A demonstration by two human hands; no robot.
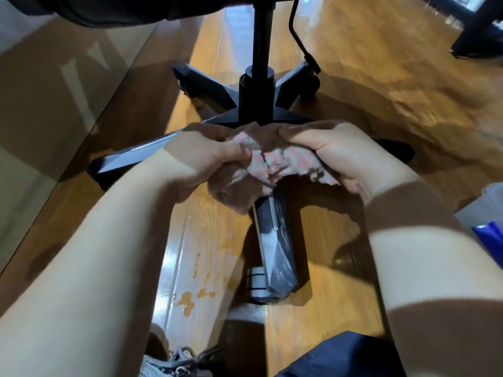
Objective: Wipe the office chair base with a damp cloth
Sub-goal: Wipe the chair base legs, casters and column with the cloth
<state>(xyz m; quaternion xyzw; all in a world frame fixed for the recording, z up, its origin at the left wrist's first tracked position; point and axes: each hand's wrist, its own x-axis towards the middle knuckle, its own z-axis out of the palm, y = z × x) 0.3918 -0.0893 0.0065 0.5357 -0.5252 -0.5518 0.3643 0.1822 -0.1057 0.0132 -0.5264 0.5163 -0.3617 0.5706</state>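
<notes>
Chair base [246,114]: one unit, black, standing on the wooden floor [367,91]. Five spokes are visible, and the right one is mostly hidden behind the hands. The nearest spoke [275,240] shows grey dust streaks. One pink-and-white cloth [272,161] is bunched over its inner end, gripped by both the left hand [206,156] and the right hand [345,159]. One grey caster [257,284] is distinct.

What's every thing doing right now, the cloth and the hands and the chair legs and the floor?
cloth: bunched up, held by both hands over the near leg.
left hand: grips the cloth's left end.
right hand: grips the cloth's right end.
chair base: standing on the floor, legs spread.
near leg: streaky grey marks on top.
floor: blotchy patches by the near wheel; wet or worn, cannot tell.
</notes>
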